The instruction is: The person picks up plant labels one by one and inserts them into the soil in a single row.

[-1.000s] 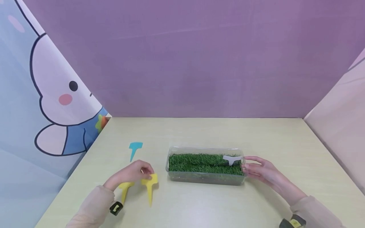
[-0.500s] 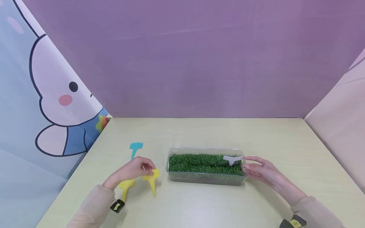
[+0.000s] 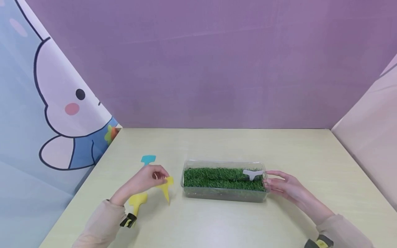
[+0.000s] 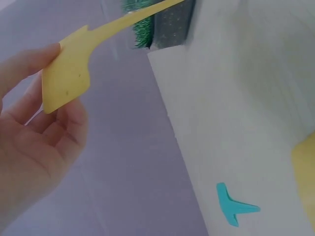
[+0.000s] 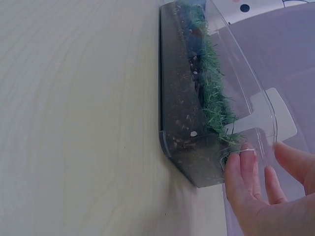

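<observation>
My left hand (image 3: 145,179) pinches the broad head of a yellow T-shaped plant label (image 4: 69,73) between thumb and fingers. It is off the table, its pointed stem aimed downward in the head view. At the other side, my right hand (image 3: 286,186) holds the right end of a clear plastic planter box (image 5: 170,73), its fingertips around the end wall and rim. Green artificial grass (image 3: 214,177) lies over dark soil in the box. A white plant label (image 3: 252,174) stands in the grass near the right end.
A second yellow label (image 3: 136,201) lies under the left forearm, partly covered by the wrist strap. Beyond the left hand lies a blue plant label (image 3: 148,159). A purple backdrop (image 3: 217,69) stands behind the table (image 3: 217,144).
My left hand has raised the yellow plant label from the table, moving slightly away from the body, and its stem has tilted. The right hand and planter box have stayed in place.
</observation>
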`<action>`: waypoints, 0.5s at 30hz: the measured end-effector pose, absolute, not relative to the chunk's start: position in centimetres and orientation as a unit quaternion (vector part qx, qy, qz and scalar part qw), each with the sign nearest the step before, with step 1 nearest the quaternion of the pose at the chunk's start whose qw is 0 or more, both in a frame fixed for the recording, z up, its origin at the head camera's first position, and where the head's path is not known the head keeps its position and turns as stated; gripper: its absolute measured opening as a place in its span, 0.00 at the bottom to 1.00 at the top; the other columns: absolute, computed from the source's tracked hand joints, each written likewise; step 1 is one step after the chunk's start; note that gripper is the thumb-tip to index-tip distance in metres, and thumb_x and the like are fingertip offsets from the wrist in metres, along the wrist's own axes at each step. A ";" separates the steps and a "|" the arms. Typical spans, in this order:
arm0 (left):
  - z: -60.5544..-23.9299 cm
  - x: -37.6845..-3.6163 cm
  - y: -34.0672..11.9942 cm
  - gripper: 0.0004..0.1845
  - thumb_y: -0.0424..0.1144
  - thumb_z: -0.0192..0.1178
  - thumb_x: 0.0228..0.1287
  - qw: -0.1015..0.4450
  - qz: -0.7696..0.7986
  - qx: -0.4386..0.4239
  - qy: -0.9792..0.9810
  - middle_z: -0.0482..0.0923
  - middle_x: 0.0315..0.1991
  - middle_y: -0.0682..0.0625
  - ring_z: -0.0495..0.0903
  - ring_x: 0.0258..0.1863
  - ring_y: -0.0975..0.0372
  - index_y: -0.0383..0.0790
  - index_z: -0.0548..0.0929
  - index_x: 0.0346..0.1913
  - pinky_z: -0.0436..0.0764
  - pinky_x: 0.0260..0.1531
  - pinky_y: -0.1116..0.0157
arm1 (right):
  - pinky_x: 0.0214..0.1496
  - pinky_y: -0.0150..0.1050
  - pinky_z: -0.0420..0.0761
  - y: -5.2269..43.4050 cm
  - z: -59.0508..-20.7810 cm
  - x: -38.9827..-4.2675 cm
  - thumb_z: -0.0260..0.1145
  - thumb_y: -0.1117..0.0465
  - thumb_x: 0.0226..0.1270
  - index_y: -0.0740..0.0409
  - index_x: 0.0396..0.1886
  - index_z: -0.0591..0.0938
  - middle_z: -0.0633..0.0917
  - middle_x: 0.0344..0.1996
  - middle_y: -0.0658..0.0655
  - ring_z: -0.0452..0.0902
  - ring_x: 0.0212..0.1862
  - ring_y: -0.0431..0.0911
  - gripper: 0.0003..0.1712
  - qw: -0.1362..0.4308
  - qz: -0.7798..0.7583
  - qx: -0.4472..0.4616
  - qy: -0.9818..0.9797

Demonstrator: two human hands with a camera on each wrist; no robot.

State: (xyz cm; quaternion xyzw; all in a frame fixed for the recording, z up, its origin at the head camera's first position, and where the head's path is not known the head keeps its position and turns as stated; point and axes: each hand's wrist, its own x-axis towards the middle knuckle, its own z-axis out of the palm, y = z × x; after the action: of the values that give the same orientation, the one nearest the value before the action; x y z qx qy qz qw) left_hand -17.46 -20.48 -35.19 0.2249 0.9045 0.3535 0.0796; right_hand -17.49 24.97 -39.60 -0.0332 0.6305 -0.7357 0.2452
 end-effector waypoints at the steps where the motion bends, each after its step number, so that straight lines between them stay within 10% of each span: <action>1: -35.0 -17.5 -20.4 0.05 0.32 0.61 0.53 0.079 0.353 0.223 0.905 0.75 0.27 0.55 0.71 0.27 0.66 0.38 0.81 0.34 0.72 0.27 0.71 | 0.48 0.36 0.75 25.0 -39.6 -17.5 0.58 0.66 0.60 0.48 0.47 0.73 0.82 0.39 0.54 0.79 0.42 0.43 0.15 0.244 -0.737 -0.034 0.629; 15: -33.5 -17.6 -19.3 0.05 0.31 0.60 0.53 0.047 0.357 0.237 0.902 0.76 0.27 0.56 0.71 0.28 0.65 0.40 0.81 0.35 0.73 0.29 0.70 | 0.47 0.35 0.76 24.9 -39.5 -17.4 0.59 0.66 0.60 0.48 0.47 0.73 0.83 0.38 0.53 0.79 0.41 0.43 0.15 0.240 -0.739 -0.032 0.629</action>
State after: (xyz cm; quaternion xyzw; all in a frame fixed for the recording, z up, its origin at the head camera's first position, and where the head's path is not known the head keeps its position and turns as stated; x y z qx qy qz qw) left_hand -17.59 -19.26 -33.49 0.2368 0.9024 0.3570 0.0471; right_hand -17.43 24.92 -39.54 -0.0318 0.6290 -0.7387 0.2402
